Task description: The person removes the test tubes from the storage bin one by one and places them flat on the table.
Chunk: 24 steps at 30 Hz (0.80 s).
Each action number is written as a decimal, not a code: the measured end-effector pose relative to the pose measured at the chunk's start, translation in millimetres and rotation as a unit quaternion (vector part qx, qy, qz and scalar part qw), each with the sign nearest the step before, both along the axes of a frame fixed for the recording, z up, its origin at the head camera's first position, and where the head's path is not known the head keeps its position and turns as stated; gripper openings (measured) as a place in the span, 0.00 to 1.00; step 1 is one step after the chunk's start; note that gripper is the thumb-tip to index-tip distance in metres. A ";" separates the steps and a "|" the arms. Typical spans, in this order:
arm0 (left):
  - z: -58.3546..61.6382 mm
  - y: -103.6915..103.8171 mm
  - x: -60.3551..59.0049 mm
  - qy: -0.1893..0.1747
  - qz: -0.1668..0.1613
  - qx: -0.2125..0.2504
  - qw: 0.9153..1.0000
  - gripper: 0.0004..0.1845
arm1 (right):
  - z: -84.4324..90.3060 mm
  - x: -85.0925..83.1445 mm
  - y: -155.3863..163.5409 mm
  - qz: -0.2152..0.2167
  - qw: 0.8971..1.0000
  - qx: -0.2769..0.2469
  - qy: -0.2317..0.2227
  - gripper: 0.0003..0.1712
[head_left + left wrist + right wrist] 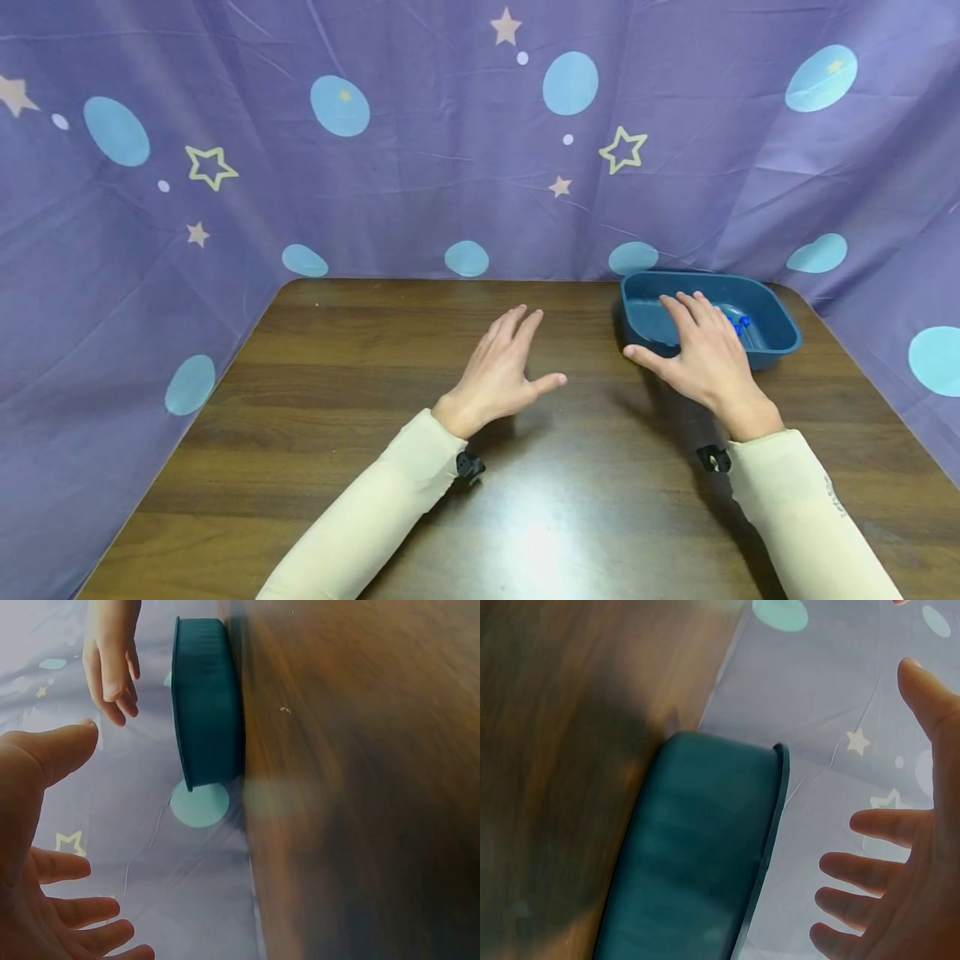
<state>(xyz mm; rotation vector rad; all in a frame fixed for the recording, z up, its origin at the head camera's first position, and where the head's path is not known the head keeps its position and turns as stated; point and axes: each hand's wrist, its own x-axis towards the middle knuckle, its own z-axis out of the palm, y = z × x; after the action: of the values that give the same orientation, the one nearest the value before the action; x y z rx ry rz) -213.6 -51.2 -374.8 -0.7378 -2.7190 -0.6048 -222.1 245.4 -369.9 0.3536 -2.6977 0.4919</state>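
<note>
— Where was the dark blue plastic tub [772,333]?
— Right of middle, on the brown wooden table [375,350].
— And the hands?
— The right hand [701,354] hovered above it, flat, holding nothing. The left hand [498,375] too. The tub looked light and stiff; its rim seemed best to grab.

Wooden table [360,467]; teal bin [780,337] far right.

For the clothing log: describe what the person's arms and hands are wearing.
Both arms wear long, close-fitting cream sleeves reaching the wrists. The left hand and right hand are bare. A small black camera mount sits under the left wrist, another under the right. The right sleeve carries a faint grey marking.
</note>
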 end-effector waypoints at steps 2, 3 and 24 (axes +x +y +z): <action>0.0 4.6 -2.0 -0.004 -0.005 0.002 1.000 0.51 | 1.3 -0.1 3.5 -0.005 1.000 -0.002 -0.005 0.55; 0.1 6.9 -2.9 -0.006 -0.007 0.002 1.000 0.50 | 1.7 -0.2 5.4 -0.007 1.000 -0.003 -0.008 0.55; -1.2 49.9 -16.6 -0.041 -0.018 0.026 0.999 0.47 | 0.7 -7.5 41.4 -0.047 0.998 -0.020 -0.037 0.55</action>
<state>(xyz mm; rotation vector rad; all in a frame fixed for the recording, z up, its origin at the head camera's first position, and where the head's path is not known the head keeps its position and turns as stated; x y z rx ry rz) -230.1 -1.3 -376.0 -0.7664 -2.7578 -0.7258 -229.6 286.8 -369.2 0.1991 -2.7567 0.5411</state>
